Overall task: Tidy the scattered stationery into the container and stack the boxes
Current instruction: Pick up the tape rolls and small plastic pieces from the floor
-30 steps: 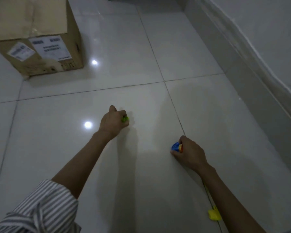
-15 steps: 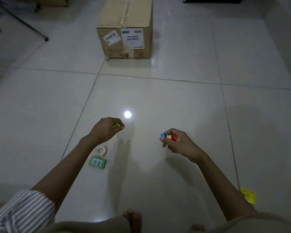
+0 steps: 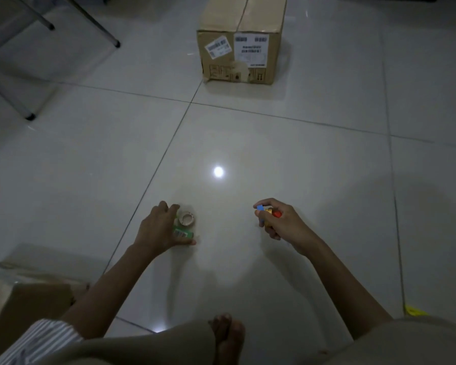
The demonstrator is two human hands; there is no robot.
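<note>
Glossy pale floor tiles (image 3: pixel 274 143) are filling a dim room and reflecting one small spot of light. Low in the middle, the person's left hand (image 3: pixel 159 227) is pressing down to the floor, its fingers and thumb curling around a green packet (image 3: pixel 182 233) with a barcode label. A small pale tape roll (image 3: pixel 187 218) is lying against the fingers, so the hand seems to be scooping up both at once. The right hand (image 3: pixel 282 225) is hovering just above the tiles, closing around a cluster of small pieces (image 3: pixel 269 212) in blue, orange and red, probably kept together for one trip to the container. Which object is serving as the container is not clear. A yellow scrap (image 3: pixel 412 310) is lying well apart near the right edge. Far ahead, a closed cardboard box (image 3: pixel 242 40) with shipping labels is sitting on the floor, and a second box (image 3: pixel 24 309) is showing at the lower left, so the stacking appears not yet done.
</note>
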